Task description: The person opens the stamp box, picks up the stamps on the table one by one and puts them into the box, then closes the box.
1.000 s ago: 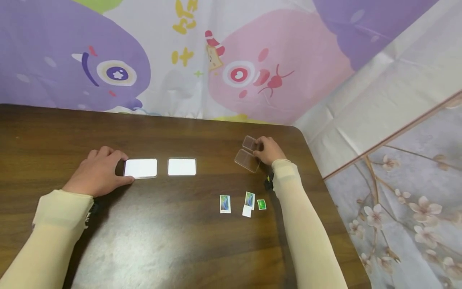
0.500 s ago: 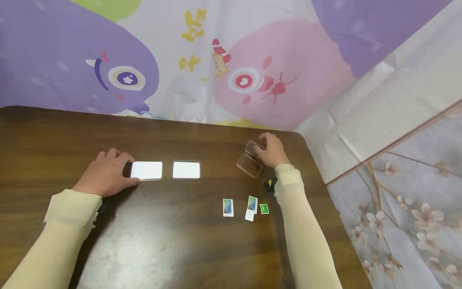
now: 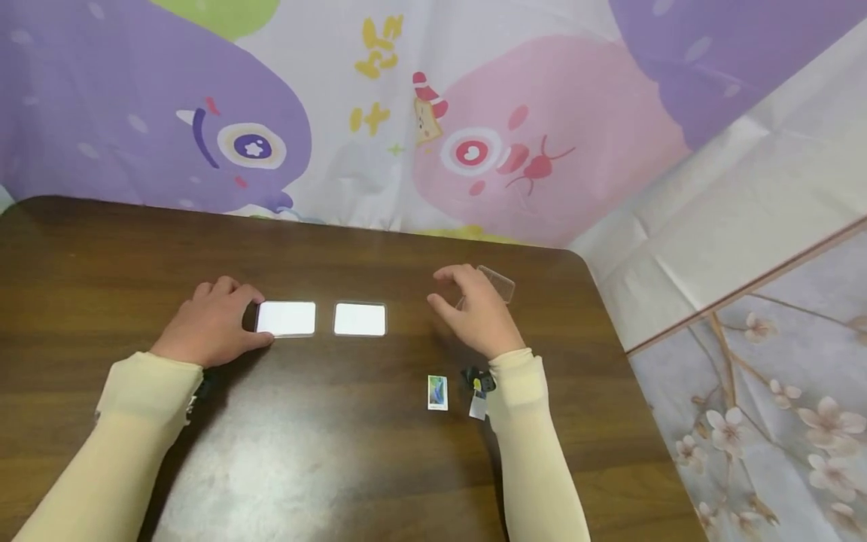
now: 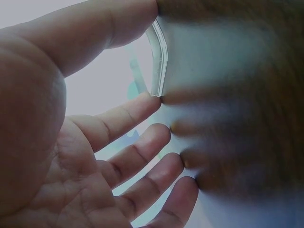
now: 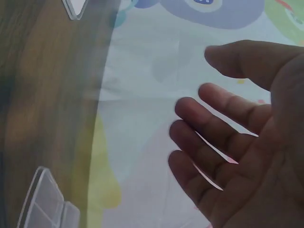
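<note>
Two in line and two not, so I'd call it about halfway: the left white-faced case point(image 3: 287, 318) and the right white-faced case point(image 3: 360, 319) lay flat on the wooden table point(image 3: 379, 474), end to end with a gap. The far clear case point(image 3: 498, 283) and near clear case point(image 5: 43, 204) sat askew off to the right, and a small picture card point(image 3: 437, 393) lay loose nearer the person. Couldn't tell what else was left. The left hand point(image 3: 211, 324) held the left white-faced case by its short end, thumb and forefinger; long axis ran left-right, free end pointing at its neighbour. The right hand point(image 3: 479, 312) held nothing, fingers loosely bent and aimed left, mostly hiding the near clear case from the head view.
</note>
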A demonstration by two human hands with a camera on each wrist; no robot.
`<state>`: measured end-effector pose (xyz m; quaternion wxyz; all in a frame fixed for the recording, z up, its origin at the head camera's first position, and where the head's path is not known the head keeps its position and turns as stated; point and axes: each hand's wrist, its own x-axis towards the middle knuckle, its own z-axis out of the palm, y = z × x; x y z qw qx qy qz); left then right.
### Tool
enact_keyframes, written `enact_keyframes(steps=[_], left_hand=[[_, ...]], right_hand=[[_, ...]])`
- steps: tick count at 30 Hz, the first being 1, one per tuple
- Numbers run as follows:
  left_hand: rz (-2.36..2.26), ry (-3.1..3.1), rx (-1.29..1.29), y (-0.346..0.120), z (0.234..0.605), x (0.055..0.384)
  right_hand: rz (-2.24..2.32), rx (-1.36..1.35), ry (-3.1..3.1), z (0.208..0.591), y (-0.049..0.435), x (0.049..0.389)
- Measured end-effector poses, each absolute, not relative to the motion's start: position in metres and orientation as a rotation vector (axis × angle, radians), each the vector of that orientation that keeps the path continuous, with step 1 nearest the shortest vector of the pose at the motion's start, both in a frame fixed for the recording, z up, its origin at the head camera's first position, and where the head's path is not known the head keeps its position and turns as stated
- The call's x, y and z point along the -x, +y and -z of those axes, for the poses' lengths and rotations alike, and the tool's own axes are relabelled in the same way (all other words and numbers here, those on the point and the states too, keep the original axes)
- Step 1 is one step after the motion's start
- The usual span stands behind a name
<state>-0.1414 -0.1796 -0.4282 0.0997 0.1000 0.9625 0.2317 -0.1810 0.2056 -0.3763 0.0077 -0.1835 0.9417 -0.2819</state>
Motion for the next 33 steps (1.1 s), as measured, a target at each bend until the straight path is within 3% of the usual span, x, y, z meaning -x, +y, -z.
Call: enact_keyframes(steps=[33], left_hand=[[-0.687, 2.826, -0.309, -0.182, 0.43, 0.144]], right_hand=[[0.418, 0.543, 2.845, 0.394, 0.216, 0.179]])
